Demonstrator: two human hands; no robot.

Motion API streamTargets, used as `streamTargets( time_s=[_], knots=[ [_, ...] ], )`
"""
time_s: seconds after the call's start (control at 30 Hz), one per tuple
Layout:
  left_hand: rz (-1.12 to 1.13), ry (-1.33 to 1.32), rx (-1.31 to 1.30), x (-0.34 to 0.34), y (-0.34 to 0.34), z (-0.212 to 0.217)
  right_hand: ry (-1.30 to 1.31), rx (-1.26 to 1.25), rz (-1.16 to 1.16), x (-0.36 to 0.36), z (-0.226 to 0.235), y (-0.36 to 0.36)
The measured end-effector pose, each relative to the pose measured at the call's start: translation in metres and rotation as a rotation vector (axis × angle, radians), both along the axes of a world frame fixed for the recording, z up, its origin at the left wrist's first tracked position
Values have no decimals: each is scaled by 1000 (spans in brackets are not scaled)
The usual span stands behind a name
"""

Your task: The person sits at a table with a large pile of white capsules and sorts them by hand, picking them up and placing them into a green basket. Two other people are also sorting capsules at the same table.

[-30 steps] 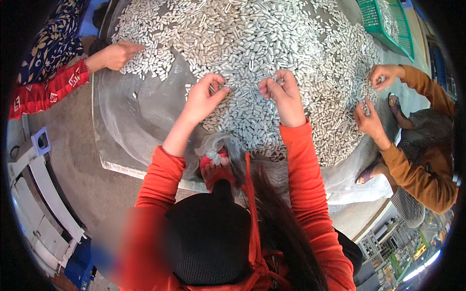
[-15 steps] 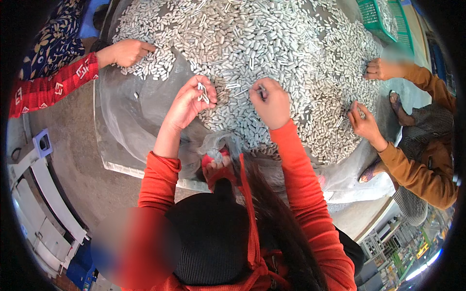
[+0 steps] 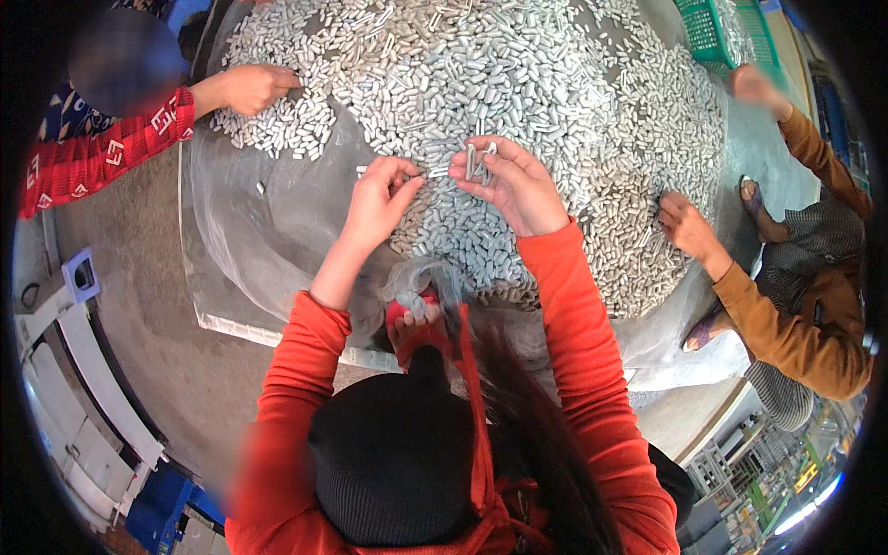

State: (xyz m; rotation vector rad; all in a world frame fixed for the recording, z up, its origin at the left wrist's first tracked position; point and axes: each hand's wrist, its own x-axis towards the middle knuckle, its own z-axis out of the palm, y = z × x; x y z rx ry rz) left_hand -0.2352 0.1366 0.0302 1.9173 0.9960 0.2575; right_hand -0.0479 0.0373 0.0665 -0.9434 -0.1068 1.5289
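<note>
Small silvery metal pieces (image 3: 499, 83), oblong and loop-like, are heaped across a sheet-covered table. Above the near part of the heap my right hand (image 3: 523, 190) is turned partly palm up, its fingers curled around a few metal loops (image 3: 473, 162) that stand out at the fingertips. My left hand (image 3: 377, 203) is just left of it, palm down, thumb and fingers bent together near the heap. What its fingers grip, if anything, is hidden. One pale piece shows at its outer side. Another lies between the two hands' fingertips.
Across to the left, a person's hand (image 3: 248, 90) in a red patterned sleeve touches the heap. At right, another person's hand (image 3: 686, 227) reaches into it. A green basket (image 3: 701, 32) stands at the far right. Translucent sheeting (image 3: 264, 217) covers the table's near left.
My right hand has turned upward, bringing its metal loops into sight. My left hand has rolled palm down and moved closer to it. The right-hand person's farther hand has moved toward the basket.
</note>
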Motion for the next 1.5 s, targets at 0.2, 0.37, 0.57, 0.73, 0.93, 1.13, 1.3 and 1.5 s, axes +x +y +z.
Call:
streamTargets(
  time_s=[0.2,0.37,0.57,0.73,0.93,1.13,1.3,1.5],
  knots=[
    [-119,10,305,22,-10,-4,-357,0,-49,-4,-7,-2],
    [66,-171,213,0,23,-19,-1262,-22,145,-13,-13,5],
    [32,0,129,-27,1,2,-2002,67,576,-56,-40,0],
    [-112,144,163,14,-21,-26,-1896,-54,366,-29,-52,-4],
    [-82,-256,-105,27,23,-35,-1148,40,-96,-19,-48,9],
    [164,-599,-1027,-1,35,-8,-171,145,-213,-29,-31,11],
    [289,-794,-1239,-18,24,5,226,136,-277,-34,-24,9],
    [495,-800,-1219,-15,19,-3,146,104,-323,-25,-21,-4]
  ],
)
